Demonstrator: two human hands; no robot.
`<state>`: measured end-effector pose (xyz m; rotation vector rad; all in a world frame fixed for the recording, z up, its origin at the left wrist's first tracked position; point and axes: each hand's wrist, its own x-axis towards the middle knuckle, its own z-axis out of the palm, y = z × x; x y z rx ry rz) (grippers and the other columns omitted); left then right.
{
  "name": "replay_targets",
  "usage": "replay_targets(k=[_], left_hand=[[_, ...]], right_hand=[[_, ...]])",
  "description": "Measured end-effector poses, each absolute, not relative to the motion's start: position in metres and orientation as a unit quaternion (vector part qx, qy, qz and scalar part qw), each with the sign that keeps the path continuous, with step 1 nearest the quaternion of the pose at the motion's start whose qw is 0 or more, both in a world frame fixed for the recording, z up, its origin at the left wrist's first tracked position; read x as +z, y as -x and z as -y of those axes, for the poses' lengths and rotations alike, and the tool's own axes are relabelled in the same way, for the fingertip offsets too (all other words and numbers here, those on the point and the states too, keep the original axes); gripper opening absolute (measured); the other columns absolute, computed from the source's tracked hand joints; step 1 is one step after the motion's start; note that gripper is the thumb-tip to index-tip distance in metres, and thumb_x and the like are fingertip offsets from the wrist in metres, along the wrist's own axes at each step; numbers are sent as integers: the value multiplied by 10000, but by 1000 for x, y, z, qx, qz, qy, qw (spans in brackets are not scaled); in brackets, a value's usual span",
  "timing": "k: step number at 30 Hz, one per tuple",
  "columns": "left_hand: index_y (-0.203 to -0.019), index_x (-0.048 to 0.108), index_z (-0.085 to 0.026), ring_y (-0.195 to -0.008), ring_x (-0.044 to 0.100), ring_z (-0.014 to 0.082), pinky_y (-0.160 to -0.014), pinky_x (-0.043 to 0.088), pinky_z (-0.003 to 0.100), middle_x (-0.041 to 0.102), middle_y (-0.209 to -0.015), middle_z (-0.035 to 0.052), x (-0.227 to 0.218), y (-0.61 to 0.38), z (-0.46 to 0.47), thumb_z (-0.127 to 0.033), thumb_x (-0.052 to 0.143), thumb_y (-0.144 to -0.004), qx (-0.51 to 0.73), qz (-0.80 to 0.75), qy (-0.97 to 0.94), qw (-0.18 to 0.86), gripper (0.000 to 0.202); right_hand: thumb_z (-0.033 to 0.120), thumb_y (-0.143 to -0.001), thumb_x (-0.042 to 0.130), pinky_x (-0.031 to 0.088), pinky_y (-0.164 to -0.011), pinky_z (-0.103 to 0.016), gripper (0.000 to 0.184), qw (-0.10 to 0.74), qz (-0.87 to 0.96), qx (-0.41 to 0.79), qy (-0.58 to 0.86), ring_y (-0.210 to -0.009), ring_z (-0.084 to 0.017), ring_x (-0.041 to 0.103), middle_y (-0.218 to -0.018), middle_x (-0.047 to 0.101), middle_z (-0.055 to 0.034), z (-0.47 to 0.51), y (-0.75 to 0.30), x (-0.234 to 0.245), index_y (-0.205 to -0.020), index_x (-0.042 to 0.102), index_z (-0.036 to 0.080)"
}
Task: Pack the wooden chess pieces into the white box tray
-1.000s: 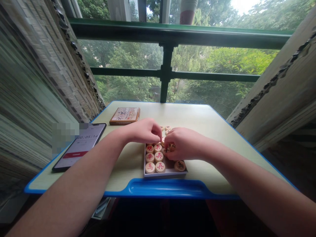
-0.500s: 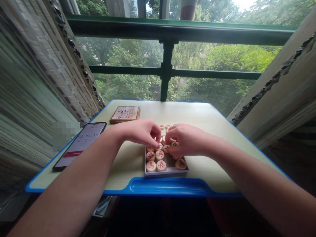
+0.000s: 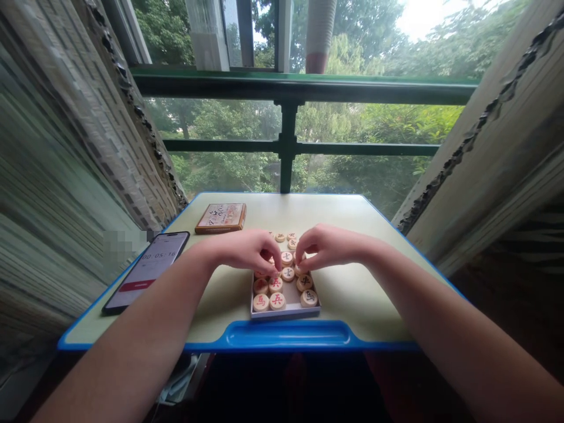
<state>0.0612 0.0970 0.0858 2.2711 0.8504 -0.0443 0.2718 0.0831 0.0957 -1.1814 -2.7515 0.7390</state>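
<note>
Round wooden Chinese chess pieces (image 3: 277, 301) with red and black characters lie in a shallow white box tray (image 3: 286, 314). My left hand (image 3: 253, 249) reaches over the tray's left side. Its thumb and fingertips are pinched at a chess piece mostly hidden beneath them. From the right comes my right hand (image 3: 330, 247), fingers curled down and closed around the edge of another piece in the right column. Between the hands, a piece with a dark character (image 3: 288, 274) lies face up. Behind the tray, several more pieces (image 3: 291, 236) rest on the table.
A brown patterned box (image 3: 221, 218) sits at the back left of the blue-edged table (image 3: 374, 299). A phone (image 3: 147, 270) showing a running timer lies at the left edge. Curtains (image 3: 476, 135) hang on both sides, and a green window railing (image 3: 288, 132) stands behind.
The view has tilted up slightly. My right hand has shifted off the middle pieces toward the tray's right column, uncovering dark-lettered pieces. My left hand stays over the red ones.
</note>
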Motion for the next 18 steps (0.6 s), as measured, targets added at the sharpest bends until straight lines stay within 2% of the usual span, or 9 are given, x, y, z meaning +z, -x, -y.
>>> replay_targets(k=[8,12,15,18], left_hand=[[-847,730,-139,-485,376,73,-452,271,181,461,-515,-30,83,-70,-92,-365,604,-715,40,-302,-898,319,290],[-842,729,-137,-489,405,74,-460,290,177,517,-530,-17,83,-71,-90,-345,591,-730,40,-303,-901,308,274],[-850,723,-124,-561,487,93,-509,343,173,623,-638,21,83,-70,-91,-353,580,-748,34,-305,-901,307,290],[-858,723,-117,-620,538,109,-554,376,174,668,-708,43,83,-70,-93,-340,578,-758,32,-305,-901,307,284]], right_hand=[[306,-708,639,256,-502,-199,263,-27,892,261,367,-492,-51,327,-546,417,66,-81,-281,104,-930,725,195],[272,-693,669,272,-504,-182,274,-49,895,270,352,-507,-49,379,-573,494,61,-77,-274,99,-958,723,233],[238,-690,669,302,-525,-173,264,-60,894,274,350,-547,-56,451,-639,590,43,-76,-270,94,-946,729,222],[213,-701,647,311,-529,-173,272,-68,893,279,347,-554,-62,467,-650,620,37,-77,-269,93,-961,725,220]])
